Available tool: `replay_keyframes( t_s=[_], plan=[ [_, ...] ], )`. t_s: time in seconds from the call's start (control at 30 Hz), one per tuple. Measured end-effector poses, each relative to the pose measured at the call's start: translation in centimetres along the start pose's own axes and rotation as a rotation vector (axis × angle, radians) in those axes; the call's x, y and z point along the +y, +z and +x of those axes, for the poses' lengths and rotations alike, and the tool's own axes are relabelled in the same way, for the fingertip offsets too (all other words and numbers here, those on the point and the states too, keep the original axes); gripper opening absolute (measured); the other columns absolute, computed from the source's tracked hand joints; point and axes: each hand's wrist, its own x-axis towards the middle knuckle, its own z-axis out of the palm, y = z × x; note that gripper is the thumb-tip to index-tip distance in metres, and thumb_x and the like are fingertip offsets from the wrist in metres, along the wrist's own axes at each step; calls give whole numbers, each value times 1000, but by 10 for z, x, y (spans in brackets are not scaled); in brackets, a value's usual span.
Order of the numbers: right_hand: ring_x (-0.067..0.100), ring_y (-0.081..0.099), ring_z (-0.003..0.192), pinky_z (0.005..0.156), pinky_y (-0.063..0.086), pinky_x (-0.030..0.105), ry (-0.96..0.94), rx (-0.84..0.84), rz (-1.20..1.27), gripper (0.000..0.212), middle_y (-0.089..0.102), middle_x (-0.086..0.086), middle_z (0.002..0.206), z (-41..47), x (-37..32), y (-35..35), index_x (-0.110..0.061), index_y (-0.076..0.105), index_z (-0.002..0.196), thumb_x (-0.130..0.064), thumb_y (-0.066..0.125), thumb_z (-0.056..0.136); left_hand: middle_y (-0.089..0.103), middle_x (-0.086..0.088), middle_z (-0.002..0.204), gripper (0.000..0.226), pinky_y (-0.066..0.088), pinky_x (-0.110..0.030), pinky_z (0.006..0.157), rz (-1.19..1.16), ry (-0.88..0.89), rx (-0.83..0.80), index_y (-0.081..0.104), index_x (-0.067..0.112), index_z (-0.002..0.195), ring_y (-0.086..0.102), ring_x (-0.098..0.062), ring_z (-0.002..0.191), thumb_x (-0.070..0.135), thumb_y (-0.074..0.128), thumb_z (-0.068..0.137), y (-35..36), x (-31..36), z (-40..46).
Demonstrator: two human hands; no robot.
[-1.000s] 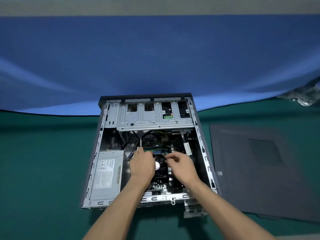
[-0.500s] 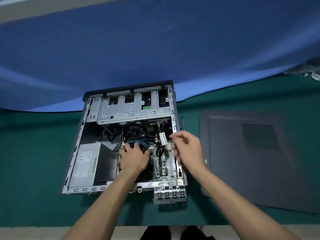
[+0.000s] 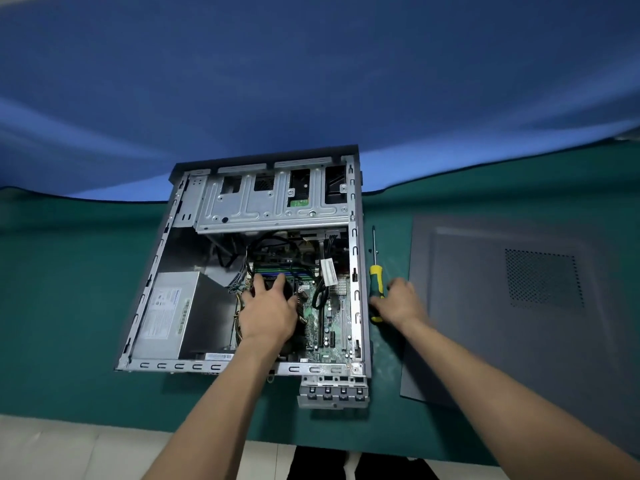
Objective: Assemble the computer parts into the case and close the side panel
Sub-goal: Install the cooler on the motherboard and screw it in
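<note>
Open case [image 3: 356,237] lying flat on the green mat [image 3: 69,289], side off, insides up. Left hand [image 3: 268,311] is down in the middle of it, fingers spread and laid flat over the black cooler [image 3: 289,292] on the motherboard [image 3: 330,327], fingertips pointing to twelve o'clock, toward the memory sticks [image 3: 277,266]. At nine o'clock from that hand sits the grey power supply [image 3: 169,313]; at twelve o'clock, across the far end, the metal drive cage [image 3: 273,202]. Right hand [image 3: 401,301] is outside the case, at three o'clock from its right wall, on the yellow-and-green screwdriver [image 3: 376,282] that lies on the mat with its shaft pointing to twelve. The fingers reach the handle, but the hand is blurred and I cannot tell whether they grip it or only touch. Further out at three o'clock, the grey side panel [image 3: 519,306] lies flat, vent grille up, well apart from the case. Blue cloth [image 3: 311,81] hangs behind.
</note>
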Motion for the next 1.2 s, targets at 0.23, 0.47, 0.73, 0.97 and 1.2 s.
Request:
replay_keyframes(
  t_s=[0.23, 0.47, 0.73, 0.97, 1.2],
  plan=[
    [23, 66, 63, 61, 58, 32, 141, -147, 249, 25, 61, 6, 71, -4, -3, -8, -8, 57, 70, -25, 69, 84, 10, -11, 156, 52, 34, -49, 102, -29, -12, -8, 23, 28, 147, 20, -40, 136, 38, 38, 99, -1, 0, 0],
    [20, 66, 50, 45, 53, 25, 213, -227, 1013, 3, 62, 15, 75, -45, -1, -33, 0, 55, 84, -1, 57, 83, 22, -10, 150, 49, 36, -51, 101, -72, -6, -3, 33, 27, 143, 25, -40, 131, 37, 44, 96, -8, 1, -1],
    [14, 43, 42, 36, 33, 21, -71, 98, 1199, 26, 62, 12, 69, -86, -30, -86, -17, 41, 86, 5, 56, 84, 29, -6, 144, 52, 38, -50, 103, -112, 81, -71, 42, 30, 138, 26, -39, 132, 46, 54, 91, -19, -15, 11],
    [18, 50, 40, 39, 41, 23, -313, 218, 963, 13, 64, 16, 61, -106, -73, -96, -7, 58, 90, -14, 69, 86, 41, -3, 140, 45, 29, -47, 106, 8, 265, 0, 52, 31, 132, 37, -34, 126, 52, 39, 95, -18, -33, 31],
    [6, 36, 44, 42, 33, 16, -475, 557, 331, 29, 47, -4, 49, -117, -112, -68, -10, 54, 69, -34, 66, 80, 45, -2, 129, 36, 28, -37, 102, -79, 386, 70, 50, 37, 133, 35, -25, 122, 37, 37, 99, -7, -52, 47]
  ],
)
